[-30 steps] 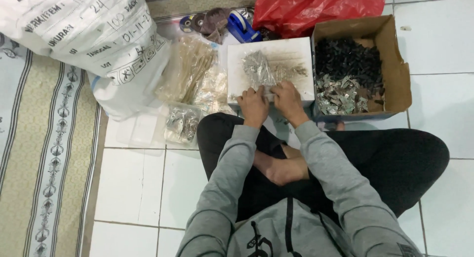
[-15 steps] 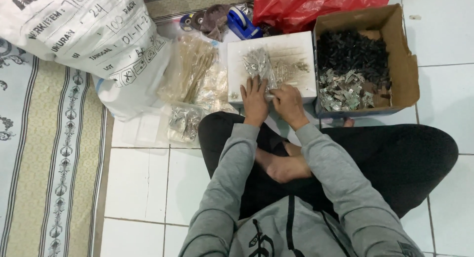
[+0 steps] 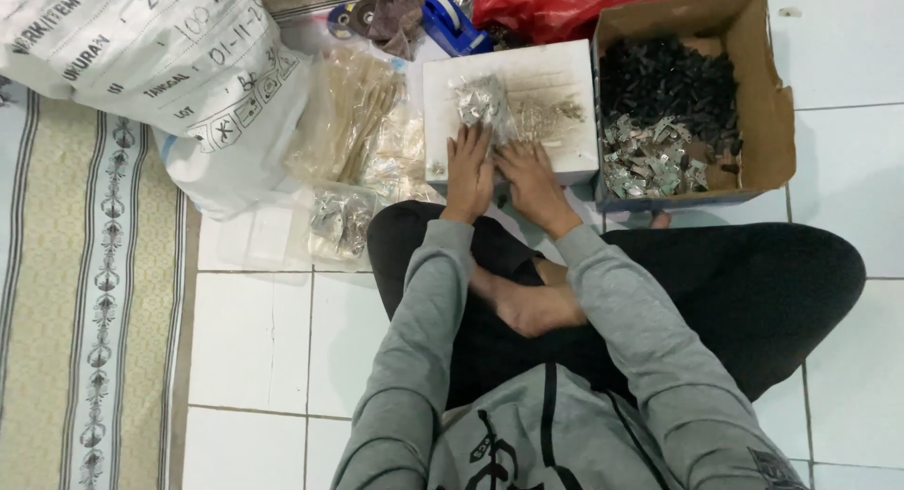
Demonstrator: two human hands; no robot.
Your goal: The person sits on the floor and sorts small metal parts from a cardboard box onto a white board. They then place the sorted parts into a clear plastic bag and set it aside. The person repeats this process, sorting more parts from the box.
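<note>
Head view: my left hand (image 3: pixel 468 165) and right hand (image 3: pixel 529 175) lie flat, fingers spread, gripping nothing, on the white rectangular foam slab (image 3: pixel 565 146); the crinkled clear plastic bag of metal bits (image 3: pixel 482 104) lies at twelve o'clock, nearer my left.

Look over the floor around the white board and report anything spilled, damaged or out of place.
The brown cardboard box has bent, ragged flaps. The white foam board under both hands (left hand, right hand) is smudged with dark grime. Nothing looks spilled.
</note>
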